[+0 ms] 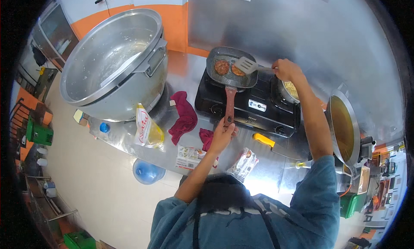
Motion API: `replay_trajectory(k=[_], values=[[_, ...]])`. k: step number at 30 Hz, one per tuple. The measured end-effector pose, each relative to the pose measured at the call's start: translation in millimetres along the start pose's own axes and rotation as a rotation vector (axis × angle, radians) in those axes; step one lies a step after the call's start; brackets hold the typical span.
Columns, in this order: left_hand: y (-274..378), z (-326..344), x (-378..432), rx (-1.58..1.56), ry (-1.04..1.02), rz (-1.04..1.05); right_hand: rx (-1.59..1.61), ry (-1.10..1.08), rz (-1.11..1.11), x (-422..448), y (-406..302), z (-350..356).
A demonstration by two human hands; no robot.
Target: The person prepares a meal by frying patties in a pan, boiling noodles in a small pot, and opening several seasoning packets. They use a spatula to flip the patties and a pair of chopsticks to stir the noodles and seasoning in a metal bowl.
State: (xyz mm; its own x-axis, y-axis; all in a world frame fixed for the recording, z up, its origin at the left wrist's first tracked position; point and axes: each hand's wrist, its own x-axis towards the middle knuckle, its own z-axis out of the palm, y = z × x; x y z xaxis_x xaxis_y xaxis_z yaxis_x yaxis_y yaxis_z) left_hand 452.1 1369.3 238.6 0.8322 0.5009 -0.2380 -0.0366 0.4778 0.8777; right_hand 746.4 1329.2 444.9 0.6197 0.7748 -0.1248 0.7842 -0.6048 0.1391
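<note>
My left hand (223, 135) grips the brown handle of a grey speckled frying pan (215, 80), which sits on the left burner of a black two-burner gas stove (207, 97). Two browned patties lie in the pan. One patty (222, 67) is uncovered on the left; the other patty (237, 71) is partly under the slotted head of a spatula (246, 65). My right hand (286, 69) holds that spatula by its handle, from the right. Below my right forearm, a pot with noodles (291, 88) stands on the right burner, partly hidden.
A huge aluminium pot (142, 97) stands at left. Nearer are an oil pouch (147, 129), dark red cloths (183, 116), a plastic packet (244, 165) and a knife with a yellow handle (263, 140). A wide pan of brownish liquid (343, 129) is at right.
</note>
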Motion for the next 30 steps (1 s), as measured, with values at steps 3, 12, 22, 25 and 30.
replay_trajectory(k=[3, 12, 22, 25, 30], values=[[-6.2, -0.2, 3.6, 0.054, -0.066, 0.013, 0.114, 0.043, -0.026, 11.1, -8.1, 29.6], [-9.2, -6.8, 5.3, 0.037, -0.044, 0.009, 0.215, 0.008, 0.063, -4.7, -73.2, 60.1], [-5.6, -7.4, 2.5, 0.086, -0.055, 0.033, 0.249, 0.075, 0.081, -0.5, -43.4, 82.0], [-4.4, -7.4, 3.5, 0.089, -0.051, 0.026, 0.215, 0.004, 0.08, -4.5, -45.9, 73.1], [-2.9, -6.4, 2.4, 0.076, -0.055, 0.04, 0.237, -0.057, 0.063, -12.3, -46.4, 66.5]])
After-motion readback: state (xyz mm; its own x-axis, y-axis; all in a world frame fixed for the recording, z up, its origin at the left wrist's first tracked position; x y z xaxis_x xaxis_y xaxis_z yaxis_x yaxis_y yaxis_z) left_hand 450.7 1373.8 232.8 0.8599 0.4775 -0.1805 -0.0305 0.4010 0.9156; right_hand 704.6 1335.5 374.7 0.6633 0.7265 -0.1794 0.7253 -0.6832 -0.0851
